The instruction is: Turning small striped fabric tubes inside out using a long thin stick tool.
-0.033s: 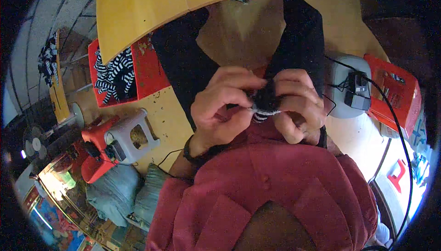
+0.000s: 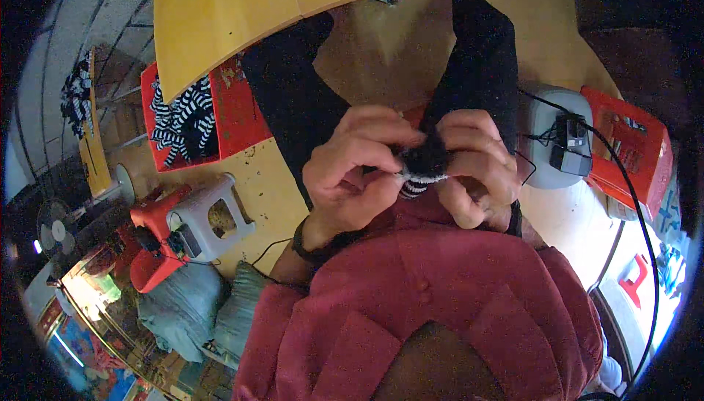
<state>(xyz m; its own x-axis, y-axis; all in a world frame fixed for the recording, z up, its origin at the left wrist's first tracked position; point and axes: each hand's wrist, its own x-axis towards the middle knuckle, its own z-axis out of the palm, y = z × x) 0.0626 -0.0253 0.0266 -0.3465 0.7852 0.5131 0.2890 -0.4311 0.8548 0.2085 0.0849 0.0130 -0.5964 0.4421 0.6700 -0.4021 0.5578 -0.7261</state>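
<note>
A small black-and-white striped knit piece with a fuzzy black part is stretched between my hands, above my lap and close to my dark red shirt. My left hand pinches its left edge between thumb and forefinger, the other fingers curled. On the opposite edge, my right hand pinches the fabric with its fingers bent. The black part bulges up between the hands, and the stripes hang just below a pale edge line. My fingers cover both ends of the piece, so its full shape is hidden.
Ahead is a curved wooden tabletop. A red bin at left holds several striped knit pieces. Nearer left stand a grey stool and a small fan. At right, a black cable crosses a grey stool beside a red crate.
The black part of the knit piece shows wider and fuller between my hands, with more of the stripes visible. My hands have barely shifted.
</note>
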